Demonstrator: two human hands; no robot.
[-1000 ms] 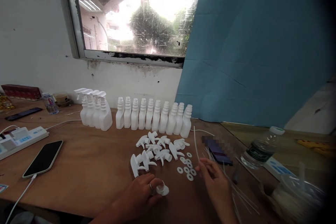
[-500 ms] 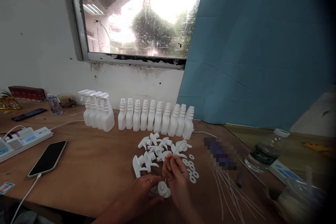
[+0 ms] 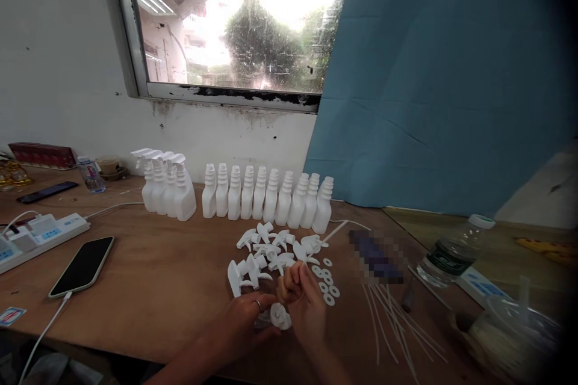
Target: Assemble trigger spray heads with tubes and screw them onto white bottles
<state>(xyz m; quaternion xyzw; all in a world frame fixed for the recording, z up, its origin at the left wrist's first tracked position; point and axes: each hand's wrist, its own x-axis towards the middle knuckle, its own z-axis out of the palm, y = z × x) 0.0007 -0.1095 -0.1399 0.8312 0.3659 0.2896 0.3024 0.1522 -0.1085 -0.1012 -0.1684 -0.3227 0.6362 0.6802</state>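
Observation:
Near the table's front edge, my left hand (image 3: 248, 320) is closed around a white trigger spray head (image 3: 280, 316), its round underside turned up. Close beside it, my right hand (image 3: 303, 299) is curled into a tight grip. A thin white tube (image 3: 336, 231) slants up and right in line with that fist; its lower part is hidden by the fingers. Loose trigger spray heads (image 3: 255, 269) lie in a pile just beyond my hands. White ring washers (image 3: 326, 277) are scattered right of my right hand.
Uncapped white bottles (image 3: 271, 201) stand in a row behind the pile. Bottles with spray heads (image 3: 183, 195) stand to their left. More thin tubes (image 3: 392, 319) lie at right, near a water bottle (image 3: 447, 258). A phone (image 3: 83, 267) and a power strip (image 3: 58, 231) are at left.
My right fingers have curled tighter. The thin tube now shows sticking out to the upper right, where it did not show before. My left hand keeps hold of the spray head.

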